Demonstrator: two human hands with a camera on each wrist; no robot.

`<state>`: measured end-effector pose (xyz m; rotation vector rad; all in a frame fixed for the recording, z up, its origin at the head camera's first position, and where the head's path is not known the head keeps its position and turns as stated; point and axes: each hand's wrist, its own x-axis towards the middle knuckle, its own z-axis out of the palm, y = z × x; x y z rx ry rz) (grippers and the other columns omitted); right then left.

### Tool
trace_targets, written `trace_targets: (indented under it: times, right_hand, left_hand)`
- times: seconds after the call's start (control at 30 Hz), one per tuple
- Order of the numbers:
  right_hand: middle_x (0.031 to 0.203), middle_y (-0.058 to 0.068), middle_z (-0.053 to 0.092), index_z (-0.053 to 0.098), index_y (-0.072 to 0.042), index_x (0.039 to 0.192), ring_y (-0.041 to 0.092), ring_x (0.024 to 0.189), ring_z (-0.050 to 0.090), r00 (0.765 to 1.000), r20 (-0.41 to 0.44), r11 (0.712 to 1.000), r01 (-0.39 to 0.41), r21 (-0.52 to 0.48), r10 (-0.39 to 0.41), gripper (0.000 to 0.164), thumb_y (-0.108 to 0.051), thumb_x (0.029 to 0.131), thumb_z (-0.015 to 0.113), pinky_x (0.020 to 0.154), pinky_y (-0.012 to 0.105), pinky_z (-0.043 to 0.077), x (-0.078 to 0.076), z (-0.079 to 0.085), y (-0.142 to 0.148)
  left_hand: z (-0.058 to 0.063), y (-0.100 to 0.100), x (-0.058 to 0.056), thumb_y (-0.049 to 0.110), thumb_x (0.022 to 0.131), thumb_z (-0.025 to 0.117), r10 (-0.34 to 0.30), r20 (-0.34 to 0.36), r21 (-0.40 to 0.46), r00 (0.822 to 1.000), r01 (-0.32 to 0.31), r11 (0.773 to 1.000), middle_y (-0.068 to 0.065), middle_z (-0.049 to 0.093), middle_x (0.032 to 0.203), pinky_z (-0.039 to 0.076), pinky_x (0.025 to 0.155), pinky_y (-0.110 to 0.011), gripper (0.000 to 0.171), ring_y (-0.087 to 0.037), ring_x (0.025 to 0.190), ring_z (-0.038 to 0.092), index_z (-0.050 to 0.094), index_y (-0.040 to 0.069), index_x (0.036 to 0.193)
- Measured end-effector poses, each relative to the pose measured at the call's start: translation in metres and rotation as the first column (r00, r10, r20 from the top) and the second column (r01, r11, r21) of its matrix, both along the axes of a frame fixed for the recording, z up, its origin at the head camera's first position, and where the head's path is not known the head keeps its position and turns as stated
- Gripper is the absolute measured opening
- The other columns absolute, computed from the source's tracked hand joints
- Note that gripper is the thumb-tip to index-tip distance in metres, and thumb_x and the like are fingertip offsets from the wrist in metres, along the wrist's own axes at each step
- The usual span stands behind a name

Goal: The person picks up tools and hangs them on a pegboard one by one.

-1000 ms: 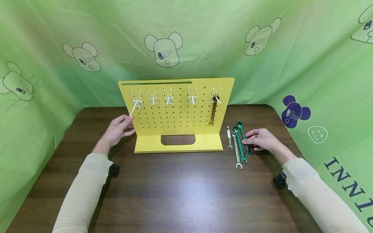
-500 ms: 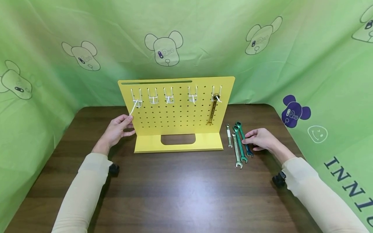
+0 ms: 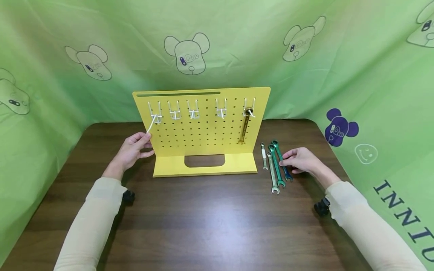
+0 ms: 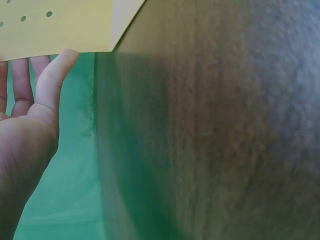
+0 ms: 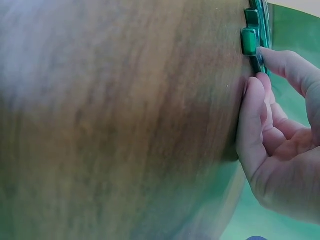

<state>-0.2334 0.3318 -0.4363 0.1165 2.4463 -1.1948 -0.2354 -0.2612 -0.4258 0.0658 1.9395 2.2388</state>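
In the head view my left hand (image 3: 130, 151) pinches the left edge of the yellow pegboard (image 3: 169, 167); its thumb lies in front, other fingers behind, plainly seen in the left wrist view. My right hand (image 3: 301, 160) reaches to the blue-green combination wrench (image 3: 278, 152), finger and thumb at its shaft, partly hiding it. Close beside lie a green wrench (image 3: 276, 165), a silver wrench (image 3: 272, 173) and a short wrench with a white label (image 3: 263, 153). A brassy wrench (image 3: 244, 128) hangs from the board's rightmost hook.
Several white wire hooks stick out near the board's top; the leftmost hook (image 3: 151, 125) slants down toward my left thumb. Behind the brown wooden table (image 3: 217, 233) hangs a green printed curtain (image 3: 237, 49), which also closes off both sides.
The head view has shifted slightly, so everything sits a little further left and up. The blue-green wrench's top has moved slightly toward the green one. Both hands keep their places.
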Motion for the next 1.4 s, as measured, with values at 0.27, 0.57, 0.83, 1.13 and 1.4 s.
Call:
trace_targets:
  times: [0.27,0.57,0.83,1.13,1.4]
  right_hand:
    - [0.089,0.004,0.068,0.055,0.008,0.12,0.015,0.076,0.062,0.999,0.005,0.999,-0.034,0.009,0.034,0.052,-0.021,0.087,0.082,0.063,0.032,0.063,-0.001,0.003,0.002]
    - [0.092,0.005,0.068,0.053,0.01,0.122,0.015,0.078,0.063,0.998,0.001,0.998,-0.056,0.004,0.056,0.048,-0.018,0.09,0.077,0.063,0.034,0.064,0.001,0.005,-0.004]
    - [0.097,0.006,0.063,0.047,0.008,0.126,0.017,0.081,0.058,0.999,-0.011,0.998,-0.049,-0.03,0.049,0.049,-0.012,0.091,0.074,0.061,0.035,0.063,0.001,0.005,0.0]
    - [0.106,0.005,0.065,0.033,0.008,0.15,0.015,0.082,0.061,0.993,0.093,0.985,-0.05,-0.164,0.066,0.07,-0.015,0.097,0.071,0.067,0.034,0.062,0.006,0.005,0.006]
    - [0.115,0.008,0.055,0.031,0.004,0.15,0.013,0.085,0.059,0.996,0.069,0.974,-0.038,-0.223,0.055,0.066,-0.018,0.1,0.068,0.071,0.037,0.064,0.01,0.03,0.005]
  left_hand:
    - [-0.002,0.0,-0.002,0.027,0.103,0.062,-0.001,0.006,0.014,1.0,0.001,1.0,-0.001,0.057,0.094,0.06,0.088,-0.043,0.017,-0.016,0.09,0.062,0.065,0.013,0.093]
    - [0.001,-0.003,0.0,0.027,0.102,0.063,0.005,0.011,0.008,1.0,-0.005,1.0,-0.001,0.058,0.094,0.06,0.089,-0.044,0.018,-0.016,0.09,0.063,0.065,0.012,0.093]
    - [0.0,-0.001,-0.002,0.027,0.103,0.062,0.002,-0.002,0.007,1.0,-0.002,1.0,-0.001,0.058,0.094,0.059,0.089,-0.045,0.018,-0.016,0.09,0.064,0.065,0.013,0.091]
    - [-0.005,-0.005,0.004,0.024,0.105,0.059,-0.001,-0.001,-0.022,1.0,0.001,1.0,-0.001,0.06,0.096,0.06,0.087,-0.043,0.018,-0.015,0.09,0.064,0.065,0.013,0.092]
    - [-0.002,-0.002,-0.001,0.023,0.104,0.061,-0.016,-0.007,0.025,1.0,0.016,1.0,-0.002,0.058,0.096,0.06,0.089,-0.044,0.017,-0.016,0.09,0.063,0.065,0.013,0.092]
